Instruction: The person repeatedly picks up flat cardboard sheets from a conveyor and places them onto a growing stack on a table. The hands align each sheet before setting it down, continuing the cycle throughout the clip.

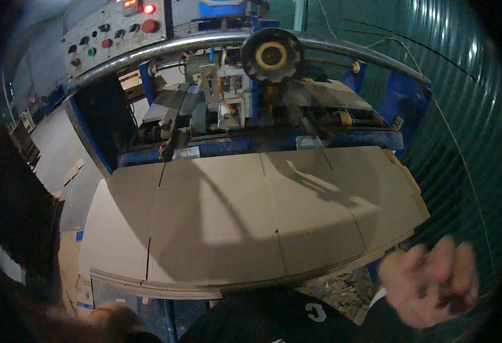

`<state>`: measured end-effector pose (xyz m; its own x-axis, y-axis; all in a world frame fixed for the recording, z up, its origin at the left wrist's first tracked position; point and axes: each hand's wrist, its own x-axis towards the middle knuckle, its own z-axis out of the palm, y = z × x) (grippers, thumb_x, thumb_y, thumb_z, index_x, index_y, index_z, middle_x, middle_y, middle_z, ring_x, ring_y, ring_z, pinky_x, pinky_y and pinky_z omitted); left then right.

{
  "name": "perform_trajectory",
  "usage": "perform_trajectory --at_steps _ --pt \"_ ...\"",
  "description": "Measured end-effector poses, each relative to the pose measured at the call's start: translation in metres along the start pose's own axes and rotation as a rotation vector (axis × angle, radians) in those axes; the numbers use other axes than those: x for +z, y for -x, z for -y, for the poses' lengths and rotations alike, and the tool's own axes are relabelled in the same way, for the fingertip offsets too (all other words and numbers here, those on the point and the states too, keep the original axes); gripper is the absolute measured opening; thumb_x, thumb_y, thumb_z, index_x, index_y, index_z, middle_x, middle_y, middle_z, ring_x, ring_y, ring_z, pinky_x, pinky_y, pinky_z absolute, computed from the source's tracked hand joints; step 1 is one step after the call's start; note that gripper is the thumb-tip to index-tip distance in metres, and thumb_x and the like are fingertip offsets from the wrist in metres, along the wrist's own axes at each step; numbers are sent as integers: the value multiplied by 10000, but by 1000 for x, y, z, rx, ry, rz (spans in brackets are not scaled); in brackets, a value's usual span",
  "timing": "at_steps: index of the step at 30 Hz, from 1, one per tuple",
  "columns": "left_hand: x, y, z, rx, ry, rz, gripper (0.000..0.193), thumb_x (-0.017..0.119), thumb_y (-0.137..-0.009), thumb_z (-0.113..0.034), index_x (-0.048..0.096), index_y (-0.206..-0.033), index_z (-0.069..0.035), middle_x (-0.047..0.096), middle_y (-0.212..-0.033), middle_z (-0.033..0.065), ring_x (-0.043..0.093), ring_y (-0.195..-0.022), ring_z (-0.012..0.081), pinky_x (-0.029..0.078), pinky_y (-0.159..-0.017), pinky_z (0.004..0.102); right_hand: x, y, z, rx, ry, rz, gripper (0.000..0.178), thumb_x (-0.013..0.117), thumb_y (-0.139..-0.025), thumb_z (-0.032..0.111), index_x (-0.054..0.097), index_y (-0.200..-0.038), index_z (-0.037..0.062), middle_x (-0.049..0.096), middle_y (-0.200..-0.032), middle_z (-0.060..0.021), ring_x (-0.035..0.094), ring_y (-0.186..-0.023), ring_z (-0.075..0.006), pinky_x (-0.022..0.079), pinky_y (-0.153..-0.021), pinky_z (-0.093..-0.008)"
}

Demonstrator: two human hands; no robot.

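Note:
A stack of flat brown cardboard sheets (237, 211), with slots cut in from the edges, lies in front of me against the machine. My right hand (431, 283) is raised off the stack's near right corner. Its fingers are loosely curled and a little apart, slightly blurred, and I see nothing in them. Low on the left is my left hand (111, 320), below the stack's near left corner. Darkness and motion smear hide its fingers, so its grip cannot be made out.
Beyond the stack stands a blue-framed machine (262, 143) with a black handwheel (271, 55) and a metal crossbar (205, 43). A control panel (114, 34) with lit red lamps is at the upper left. Cardboard scraps (345, 294) lie below. A green corrugated wall (462, 114) closes the right side.

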<state>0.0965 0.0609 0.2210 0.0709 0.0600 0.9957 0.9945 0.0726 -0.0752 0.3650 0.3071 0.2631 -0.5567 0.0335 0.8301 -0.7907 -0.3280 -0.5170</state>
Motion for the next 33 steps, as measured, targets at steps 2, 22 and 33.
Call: perform_trajectory --at_steps 2,22,33 --pt "-23 57 20 -372 -196 -181 468 468 -933 -272 386 -1325 -31 396 -1357 152 374 -1264 212 266 -1068 347 -6 2 -17 77 -40 138 481 590 -837 346 437 -1225 107 451 -1251 -128 439 -1169 -249 362 -971 -445" --pt "2 218 127 -1054 -316 -40 478 434 -939 -210 313 -1352 -4 441 -1263 232 457 -1115 385 395 -931 479 -252 294 -87 638 1986 -1722 859 588 -777 356 146 -1375 -75 122 -1422 -322 82 -1344 -433 139 -1067 -528" --pt "-102 233 170 -1505 164 -316 492 477 -884 -269 396 -1292 -7 533 -1085 115 521 -989 240 433 -864 348 -283 226 -17 -26 939 -1780 650 514 -756 4 277 -1362 -4 435 -1265 -123 457 -1064 -227 395 -882 -355"
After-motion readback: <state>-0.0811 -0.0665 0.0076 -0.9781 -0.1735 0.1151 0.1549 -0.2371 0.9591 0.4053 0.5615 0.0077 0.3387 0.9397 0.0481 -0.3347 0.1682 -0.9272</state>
